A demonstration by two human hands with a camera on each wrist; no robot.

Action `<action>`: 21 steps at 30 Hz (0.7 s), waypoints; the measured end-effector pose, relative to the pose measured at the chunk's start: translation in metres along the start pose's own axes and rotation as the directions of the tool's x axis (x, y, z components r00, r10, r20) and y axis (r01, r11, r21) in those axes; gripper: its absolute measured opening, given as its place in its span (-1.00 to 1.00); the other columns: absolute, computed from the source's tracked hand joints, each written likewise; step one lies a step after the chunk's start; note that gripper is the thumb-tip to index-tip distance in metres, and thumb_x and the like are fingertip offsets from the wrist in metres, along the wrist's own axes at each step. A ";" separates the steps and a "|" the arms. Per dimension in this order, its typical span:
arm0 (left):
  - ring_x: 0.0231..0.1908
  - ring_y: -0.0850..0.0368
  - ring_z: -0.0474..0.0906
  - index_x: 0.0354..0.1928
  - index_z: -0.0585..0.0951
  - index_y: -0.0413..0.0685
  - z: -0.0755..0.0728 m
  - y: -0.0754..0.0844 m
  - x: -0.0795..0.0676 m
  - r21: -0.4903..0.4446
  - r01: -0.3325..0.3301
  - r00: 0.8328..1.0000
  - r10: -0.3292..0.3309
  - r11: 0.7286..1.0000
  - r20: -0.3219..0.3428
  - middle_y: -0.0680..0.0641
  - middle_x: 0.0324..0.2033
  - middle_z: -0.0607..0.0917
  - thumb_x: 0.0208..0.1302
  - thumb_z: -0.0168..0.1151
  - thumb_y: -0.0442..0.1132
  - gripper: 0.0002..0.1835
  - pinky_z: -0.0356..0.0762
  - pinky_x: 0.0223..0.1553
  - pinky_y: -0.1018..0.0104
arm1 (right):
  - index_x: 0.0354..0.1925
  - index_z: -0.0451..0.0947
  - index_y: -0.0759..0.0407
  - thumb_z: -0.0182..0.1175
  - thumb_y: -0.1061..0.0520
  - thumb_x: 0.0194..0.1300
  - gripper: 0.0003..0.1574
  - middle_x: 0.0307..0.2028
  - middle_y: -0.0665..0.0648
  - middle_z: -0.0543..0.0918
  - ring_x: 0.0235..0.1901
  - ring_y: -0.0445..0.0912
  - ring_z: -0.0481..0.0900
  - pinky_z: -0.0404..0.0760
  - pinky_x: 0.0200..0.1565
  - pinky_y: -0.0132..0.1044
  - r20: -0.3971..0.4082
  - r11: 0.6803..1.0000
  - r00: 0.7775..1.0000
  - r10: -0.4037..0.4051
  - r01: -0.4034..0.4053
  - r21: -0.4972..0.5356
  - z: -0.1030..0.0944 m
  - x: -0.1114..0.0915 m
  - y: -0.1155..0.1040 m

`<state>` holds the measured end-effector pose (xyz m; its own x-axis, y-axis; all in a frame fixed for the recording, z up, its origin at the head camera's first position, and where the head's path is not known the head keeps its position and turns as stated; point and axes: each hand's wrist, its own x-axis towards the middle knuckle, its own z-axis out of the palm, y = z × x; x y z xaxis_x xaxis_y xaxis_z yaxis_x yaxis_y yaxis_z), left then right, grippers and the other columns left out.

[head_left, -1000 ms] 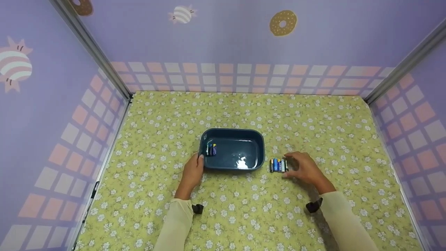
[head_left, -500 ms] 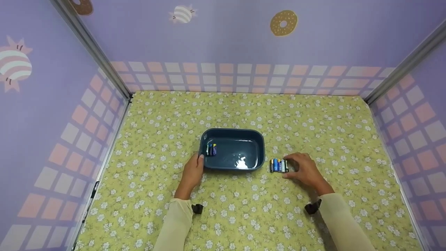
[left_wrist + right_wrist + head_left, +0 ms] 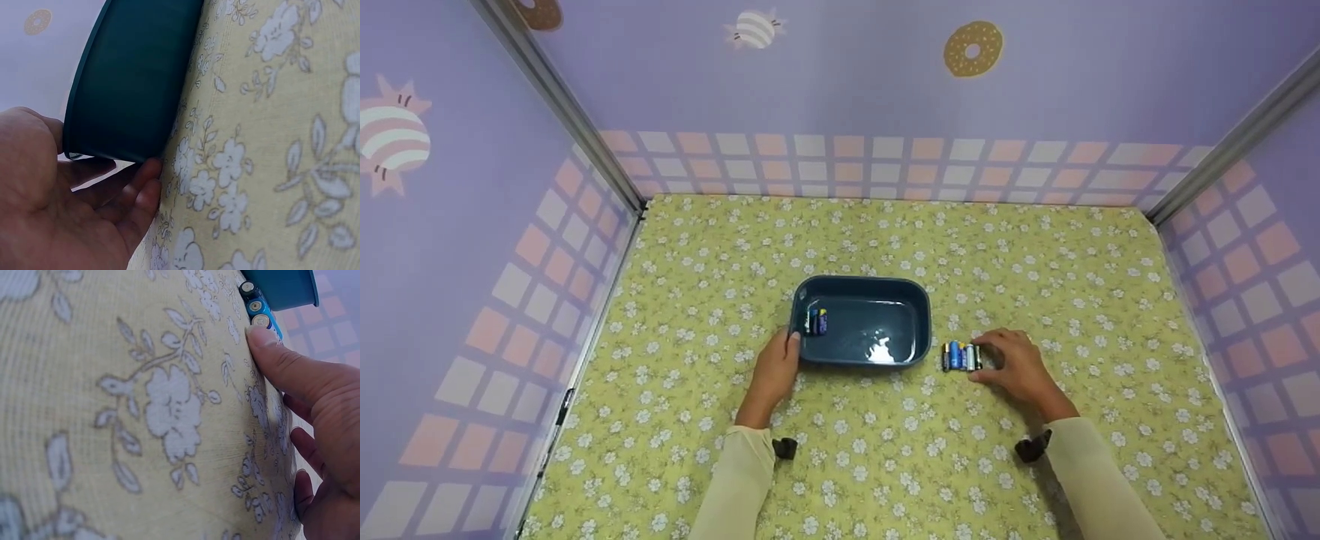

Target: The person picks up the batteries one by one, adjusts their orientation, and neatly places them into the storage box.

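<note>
A dark teal plastic tub [image 3: 877,364] sits mid-table in the head view. Several batteries [image 3: 817,322] stand side by side inside it at the left end. My left hand [image 3: 776,367] grips the tub's left end, thumb at the rim and fingers against the outer wall [image 3: 129,84]. To the right of the tub, a row of several batteries [image 3: 955,355] in blue, black and silver lies on the cloth. My right hand [image 3: 1018,366] pinches the rightmost battery [image 3: 977,358] between thumb and forefinger, one at each end. In the right wrist view the thumb covers much of the row.
A yellow-green flowered cloth [image 3: 870,465] covers the table. Purple walls with a pink and white check band [image 3: 847,169] enclose it at the back and both sides. A metal post [image 3: 585,142] stands at the left corner.
My right thumb and forefinger have closed slightly onto the end battery of the row. The left hand and the tub hold their place.
</note>
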<state>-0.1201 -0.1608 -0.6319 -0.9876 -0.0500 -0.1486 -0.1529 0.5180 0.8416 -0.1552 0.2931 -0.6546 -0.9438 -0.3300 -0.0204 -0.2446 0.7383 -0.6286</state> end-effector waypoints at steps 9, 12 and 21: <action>0.49 -0.16 0.28 0.61 0.18 0.11 0.001 0.000 0.000 -0.025 0.004 1.000 -0.004 1.000 0.021 -0.12 0.51 0.36 0.67 -0.20 0.04 -0.43 0.26 0.44 -0.21 | 0.23 0.59 -0.03 0.58 -0.12 0.08 -0.24 0.21 0.12 0.62 0.22 0.14 0.43 0.40 0.23 0.30 0.016 0.998 0.999 0.034 -0.035 0.057 -0.003 -0.002 -0.004; 0.53 -0.19 0.20 0.65 0.06 0.15 0.001 0.000 0.001 -0.031 0.001 1.000 -0.001 1.000 0.018 -0.10 0.57 0.24 0.67 -0.20 0.02 -0.39 0.19 0.48 -0.22 | 0.24 0.60 -0.04 0.58 -0.11 0.08 -0.24 0.19 0.11 0.63 0.18 0.12 0.45 0.44 0.20 0.26 0.016 0.997 0.999 0.039 -0.040 0.073 -0.004 -0.002 -0.005; 0.53 -0.22 0.19 0.67 -0.04 0.19 0.001 0.000 0.001 -0.007 -0.002 1.000 0.002 1.000 0.013 -0.07 0.60 0.16 0.68 -0.21 0.03 -0.36 0.18 0.48 -0.23 | 0.26 0.59 -0.02 0.57 -0.11 0.10 -0.23 0.19 0.12 0.62 0.22 0.15 0.47 0.46 0.23 0.24 0.014 0.994 0.999 0.038 -0.039 0.107 -0.008 -0.002 -0.009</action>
<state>-0.1206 -0.1600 -0.6327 -0.9873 -0.0376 -0.1541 -0.1514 0.5124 0.8453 -0.1531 0.2914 -0.6429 -0.9492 -0.3099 -0.0551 -0.1822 0.6836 -0.7067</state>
